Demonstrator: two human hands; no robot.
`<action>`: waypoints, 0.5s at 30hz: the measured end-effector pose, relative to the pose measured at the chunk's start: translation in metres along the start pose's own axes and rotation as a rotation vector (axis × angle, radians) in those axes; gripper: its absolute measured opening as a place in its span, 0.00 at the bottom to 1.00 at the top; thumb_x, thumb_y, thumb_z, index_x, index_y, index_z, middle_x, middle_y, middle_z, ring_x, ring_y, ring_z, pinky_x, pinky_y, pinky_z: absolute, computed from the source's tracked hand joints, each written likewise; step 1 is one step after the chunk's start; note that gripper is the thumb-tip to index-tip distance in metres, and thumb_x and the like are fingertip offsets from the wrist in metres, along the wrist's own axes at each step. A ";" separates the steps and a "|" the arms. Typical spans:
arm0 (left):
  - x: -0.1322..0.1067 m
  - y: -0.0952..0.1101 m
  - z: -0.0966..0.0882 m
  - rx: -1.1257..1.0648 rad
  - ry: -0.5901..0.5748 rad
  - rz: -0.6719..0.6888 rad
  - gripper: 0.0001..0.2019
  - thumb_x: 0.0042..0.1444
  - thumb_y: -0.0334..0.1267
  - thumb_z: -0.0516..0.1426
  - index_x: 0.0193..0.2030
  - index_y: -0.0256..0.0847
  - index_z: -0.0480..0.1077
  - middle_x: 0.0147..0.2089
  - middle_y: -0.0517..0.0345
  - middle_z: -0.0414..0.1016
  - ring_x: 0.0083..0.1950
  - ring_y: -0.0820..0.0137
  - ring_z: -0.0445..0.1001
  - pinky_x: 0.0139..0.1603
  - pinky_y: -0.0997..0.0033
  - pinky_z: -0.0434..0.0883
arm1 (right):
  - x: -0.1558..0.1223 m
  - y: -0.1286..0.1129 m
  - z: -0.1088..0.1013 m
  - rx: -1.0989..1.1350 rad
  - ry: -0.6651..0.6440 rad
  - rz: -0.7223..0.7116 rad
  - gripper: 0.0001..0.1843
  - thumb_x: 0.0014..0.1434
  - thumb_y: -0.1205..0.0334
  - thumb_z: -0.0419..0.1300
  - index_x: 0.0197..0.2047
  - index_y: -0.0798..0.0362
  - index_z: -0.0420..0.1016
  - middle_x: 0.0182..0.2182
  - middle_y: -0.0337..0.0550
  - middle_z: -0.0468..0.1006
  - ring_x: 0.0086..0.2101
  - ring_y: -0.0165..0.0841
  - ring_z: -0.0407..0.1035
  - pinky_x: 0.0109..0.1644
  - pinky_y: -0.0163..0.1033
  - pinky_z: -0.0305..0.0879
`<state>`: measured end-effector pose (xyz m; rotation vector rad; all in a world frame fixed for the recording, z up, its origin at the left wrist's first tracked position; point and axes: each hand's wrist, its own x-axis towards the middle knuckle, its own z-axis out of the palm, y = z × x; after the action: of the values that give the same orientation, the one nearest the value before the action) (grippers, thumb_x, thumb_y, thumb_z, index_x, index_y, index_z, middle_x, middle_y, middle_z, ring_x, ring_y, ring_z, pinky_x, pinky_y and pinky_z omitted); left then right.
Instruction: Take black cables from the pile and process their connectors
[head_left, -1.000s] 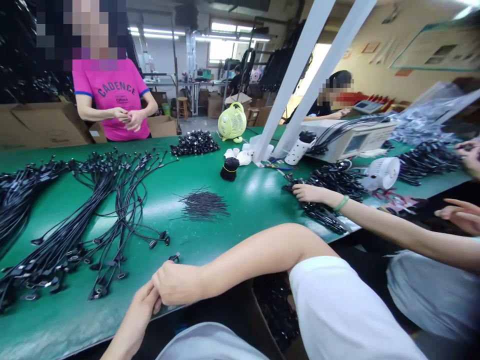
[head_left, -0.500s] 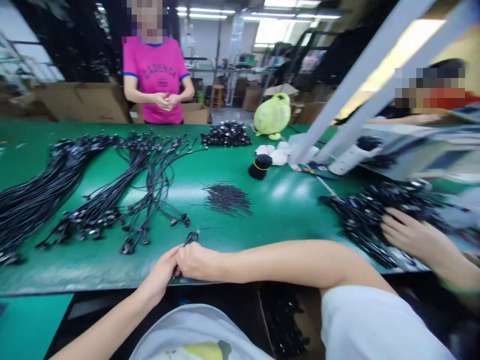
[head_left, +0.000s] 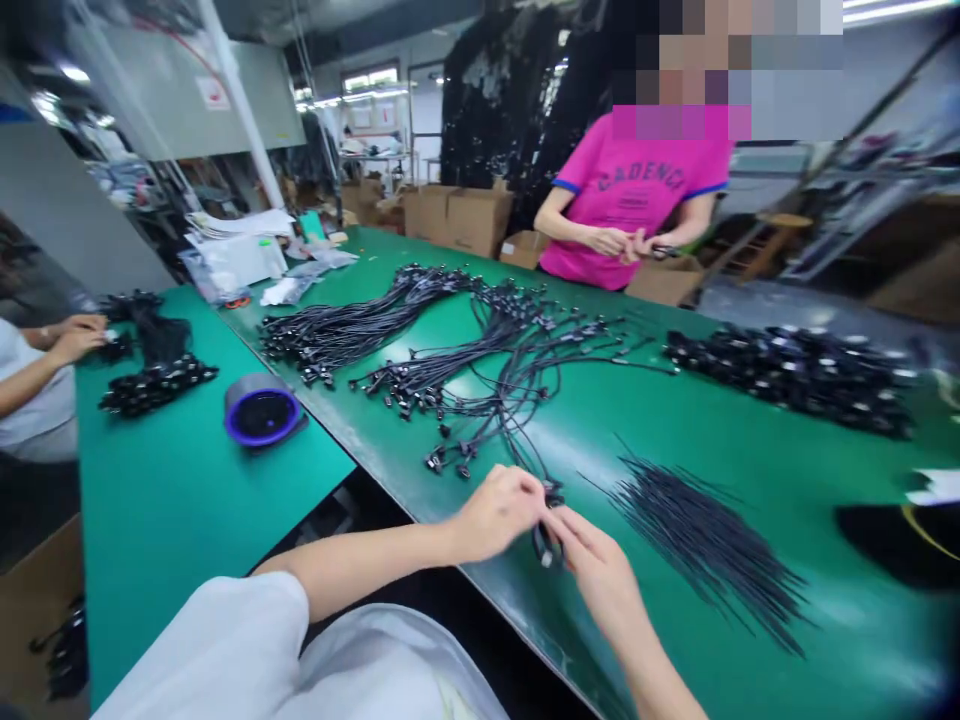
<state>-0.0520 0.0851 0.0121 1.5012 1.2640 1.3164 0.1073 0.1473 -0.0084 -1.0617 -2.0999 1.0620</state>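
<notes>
My left hand (head_left: 496, 512) and my right hand (head_left: 592, 566) meet near the front edge of the green table (head_left: 675, 440). Both are closed in a pinch on a small coiled black cable (head_left: 546, 542) held between them. Just beyond my hands lies a spread of long black cables with connectors (head_left: 487, 350). To the right of my right hand is a loose heap of thin black ties (head_left: 705, 540).
A heap of bundled black cables (head_left: 795, 365) lies at the far right. A purple-rimmed round object (head_left: 262, 412) sits on a lower green table (head_left: 172, 500) at left, where a co-worker's hands (head_left: 71, 335) handle cables. A person in a pink shirt (head_left: 637, 200) stands across; cardboard boxes (head_left: 457, 215) behind.
The view has swung to the left. My arms, crossed before, are now uncrossed, and my hands have moved further onto the table with the coiled cable between them.
</notes>
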 end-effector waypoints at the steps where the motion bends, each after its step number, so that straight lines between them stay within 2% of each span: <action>1: -0.006 -0.004 -0.001 0.090 -0.100 0.048 0.27 0.60 0.60 0.47 0.34 0.44 0.80 0.40 0.51 0.72 0.45 0.63 0.66 0.57 0.62 0.59 | 0.000 0.000 -0.004 -0.056 0.008 -0.011 0.24 0.62 0.44 0.50 0.25 0.52 0.71 0.20 0.39 0.72 0.22 0.32 0.65 0.25 0.34 0.60; 3: -0.015 -0.019 0.000 0.135 -0.249 0.027 0.29 0.59 0.63 0.45 0.32 0.47 0.81 0.37 0.53 0.72 0.40 0.65 0.66 0.55 0.63 0.60 | -0.002 -0.002 -0.006 -0.238 0.093 -0.103 0.22 0.63 0.47 0.50 0.26 0.51 0.72 0.21 0.38 0.72 0.20 0.30 0.64 0.24 0.33 0.58; 4: -0.016 -0.029 0.001 0.086 -0.256 -0.055 0.33 0.59 0.65 0.42 0.30 0.46 0.80 0.35 0.53 0.72 0.39 0.66 0.66 0.53 0.63 0.61 | -0.005 -0.004 -0.003 -0.347 0.140 -0.190 0.20 0.64 0.50 0.49 0.27 0.51 0.73 0.21 0.38 0.72 0.20 0.30 0.64 0.24 0.33 0.57; 7: -0.010 -0.052 0.001 -0.240 -0.117 -0.398 0.43 0.56 0.71 0.33 0.27 0.42 0.79 0.28 0.51 0.72 0.33 0.65 0.66 0.42 0.63 0.66 | -0.016 -0.009 0.015 -0.570 0.207 -0.514 0.17 0.66 0.60 0.47 0.33 0.50 0.76 0.23 0.41 0.74 0.24 0.30 0.68 0.28 0.34 0.58; 9: -0.004 -0.049 -0.006 -0.441 -0.063 -0.496 0.44 0.54 0.72 0.34 0.29 0.39 0.78 0.26 0.51 0.71 0.32 0.65 0.67 0.40 0.63 0.67 | -0.021 -0.010 0.027 -0.562 0.117 -0.618 0.17 0.67 0.63 0.47 0.34 0.50 0.76 0.24 0.41 0.75 0.26 0.30 0.70 0.30 0.33 0.59; 10: -0.004 -0.042 -0.011 -0.489 -0.052 -0.474 0.43 0.55 0.72 0.36 0.29 0.38 0.78 0.26 0.50 0.71 0.32 0.65 0.67 0.40 0.63 0.67 | -0.022 -0.010 0.030 -0.526 0.056 -0.600 0.17 0.67 0.62 0.47 0.33 0.50 0.75 0.25 0.40 0.75 0.25 0.29 0.69 0.30 0.32 0.60; 12: -0.008 -0.021 -0.020 -0.477 -0.036 -0.352 0.40 0.57 0.69 0.40 0.26 0.37 0.78 0.29 0.50 0.71 0.35 0.65 0.68 0.44 0.64 0.67 | -0.021 -0.012 0.031 -0.443 -0.034 -0.471 0.18 0.67 0.60 0.47 0.30 0.50 0.72 0.23 0.38 0.74 0.23 0.28 0.68 0.28 0.32 0.59; 14: -0.015 -0.002 -0.024 -0.333 -0.085 -0.230 0.34 0.60 0.63 0.45 0.23 0.37 0.77 0.34 0.49 0.71 0.38 0.66 0.69 0.47 0.64 0.67 | -0.018 -0.014 0.025 -0.386 -0.017 -0.312 0.20 0.67 0.58 0.46 0.27 0.50 0.70 0.22 0.38 0.73 0.23 0.29 0.66 0.28 0.33 0.58; 15: -0.018 0.003 -0.024 -0.266 -0.070 -0.205 0.28 0.58 0.59 0.52 0.24 0.37 0.77 0.37 0.49 0.71 0.41 0.65 0.70 0.50 0.65 0.67 | -0.017 -0.014 0.021 -0.368 0.000 -0.259 0.20 0.67 0.57 0.46 0.27 0.50 0.70 0.23 0.38 0.74 0.24 0.30 0.67 0.29 0.33 0.58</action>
<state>-0.0742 0.0660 0.0148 1.1894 1.1167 1.2318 0.0948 0.1195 -0.0101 -0.9143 -2.4119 0.5656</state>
